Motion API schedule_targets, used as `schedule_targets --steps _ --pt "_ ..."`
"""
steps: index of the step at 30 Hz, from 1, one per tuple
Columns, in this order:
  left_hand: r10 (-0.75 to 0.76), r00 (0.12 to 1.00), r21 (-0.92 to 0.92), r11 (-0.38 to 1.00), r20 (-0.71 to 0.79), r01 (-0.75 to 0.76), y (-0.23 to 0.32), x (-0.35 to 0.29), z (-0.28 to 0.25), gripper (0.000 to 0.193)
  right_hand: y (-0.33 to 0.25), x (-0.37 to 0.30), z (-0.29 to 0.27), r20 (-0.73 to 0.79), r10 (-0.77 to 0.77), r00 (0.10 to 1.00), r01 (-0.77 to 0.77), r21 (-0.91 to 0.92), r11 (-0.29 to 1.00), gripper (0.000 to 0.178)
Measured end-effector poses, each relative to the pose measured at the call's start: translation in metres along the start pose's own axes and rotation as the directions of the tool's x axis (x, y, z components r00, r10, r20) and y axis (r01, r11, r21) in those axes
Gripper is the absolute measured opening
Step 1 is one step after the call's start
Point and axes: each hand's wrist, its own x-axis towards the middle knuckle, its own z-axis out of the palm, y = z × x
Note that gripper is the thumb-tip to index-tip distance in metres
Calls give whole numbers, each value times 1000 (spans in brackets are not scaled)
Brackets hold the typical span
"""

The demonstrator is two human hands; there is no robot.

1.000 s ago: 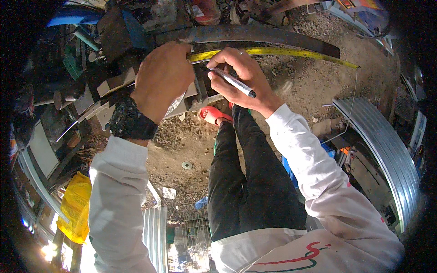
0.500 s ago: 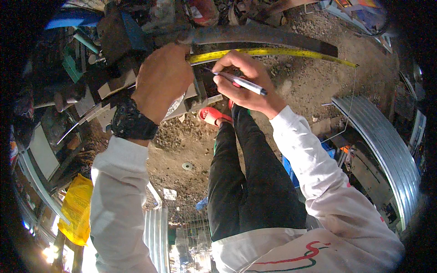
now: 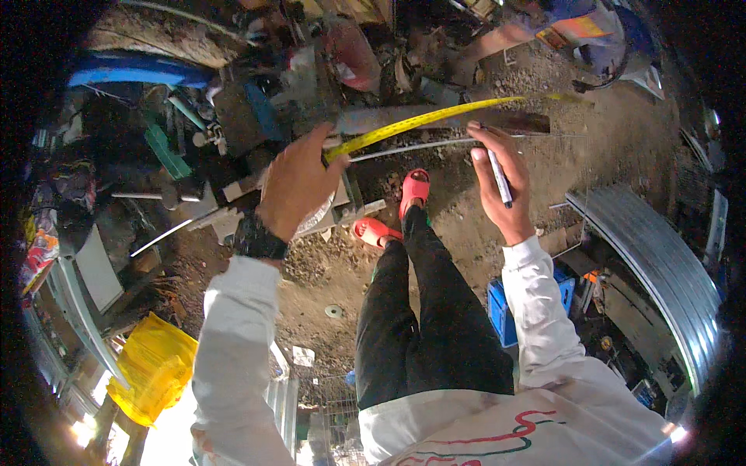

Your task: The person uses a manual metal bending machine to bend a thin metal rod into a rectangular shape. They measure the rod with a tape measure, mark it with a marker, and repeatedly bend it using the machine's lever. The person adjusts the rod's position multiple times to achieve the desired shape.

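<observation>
My left hand (image 3: 301, 180), with a dark band on its wrist, is closed on a tape measure at the near end of its yellow blade (image 3: 420, 120). The blade stretches out to the right, bowed, above a thin light rod (image 3: 412, 146). The tape's case is hidden by my hand. My right hand (image 3: 505, 182) pinches a white marker (image 3: 499, 175) with a dark end, beside the rod and below the blade. Behind the blade lies a long dark beam (image 3: 532, 123).
My feet in red slides (image 3: 416, 188) stand on dirt ground. Corrugated metal sheets (image 3: 649, 256) and a blue crate (image 3: 503, 314) are at right. A yellow bag (image 3: 154, 365) lies at lower left. Scrap, including a green metal piece (image 3: 163, 151), crowds the upper left.
My right hand has moved right and down with the marker, away from the blade. The blade has lifted off the beam and bows upward; the rod now shows beneath it.
</observation>
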Motion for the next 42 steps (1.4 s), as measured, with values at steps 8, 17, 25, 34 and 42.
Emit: schedule_targets --steps 8,17,25,34,42 --pt "-154 984 -234 957 93 172 70 -70 -66 129 -85 -2 -130 62 118 991 -129 241 962 29" --pt "-410 912 -560 761 -25 327 72 -211 -39 103 35 195 -198 -455 128 881 -144 0 990 28" --pt "-463 873 -773 493 155 398 159 -141 -69 70 129 288 -222 -218 155 963 -239 -442 865 90" --pt "-398 902 -826 444 167 349 206 -98 -117 53 -131 163 -179 438 -355 826 93 516 852 23" --pt "-290 947 -879 405 136 251 218 -110 -132 46 -202 86 -197 349 -455 820 248 499 830 26"
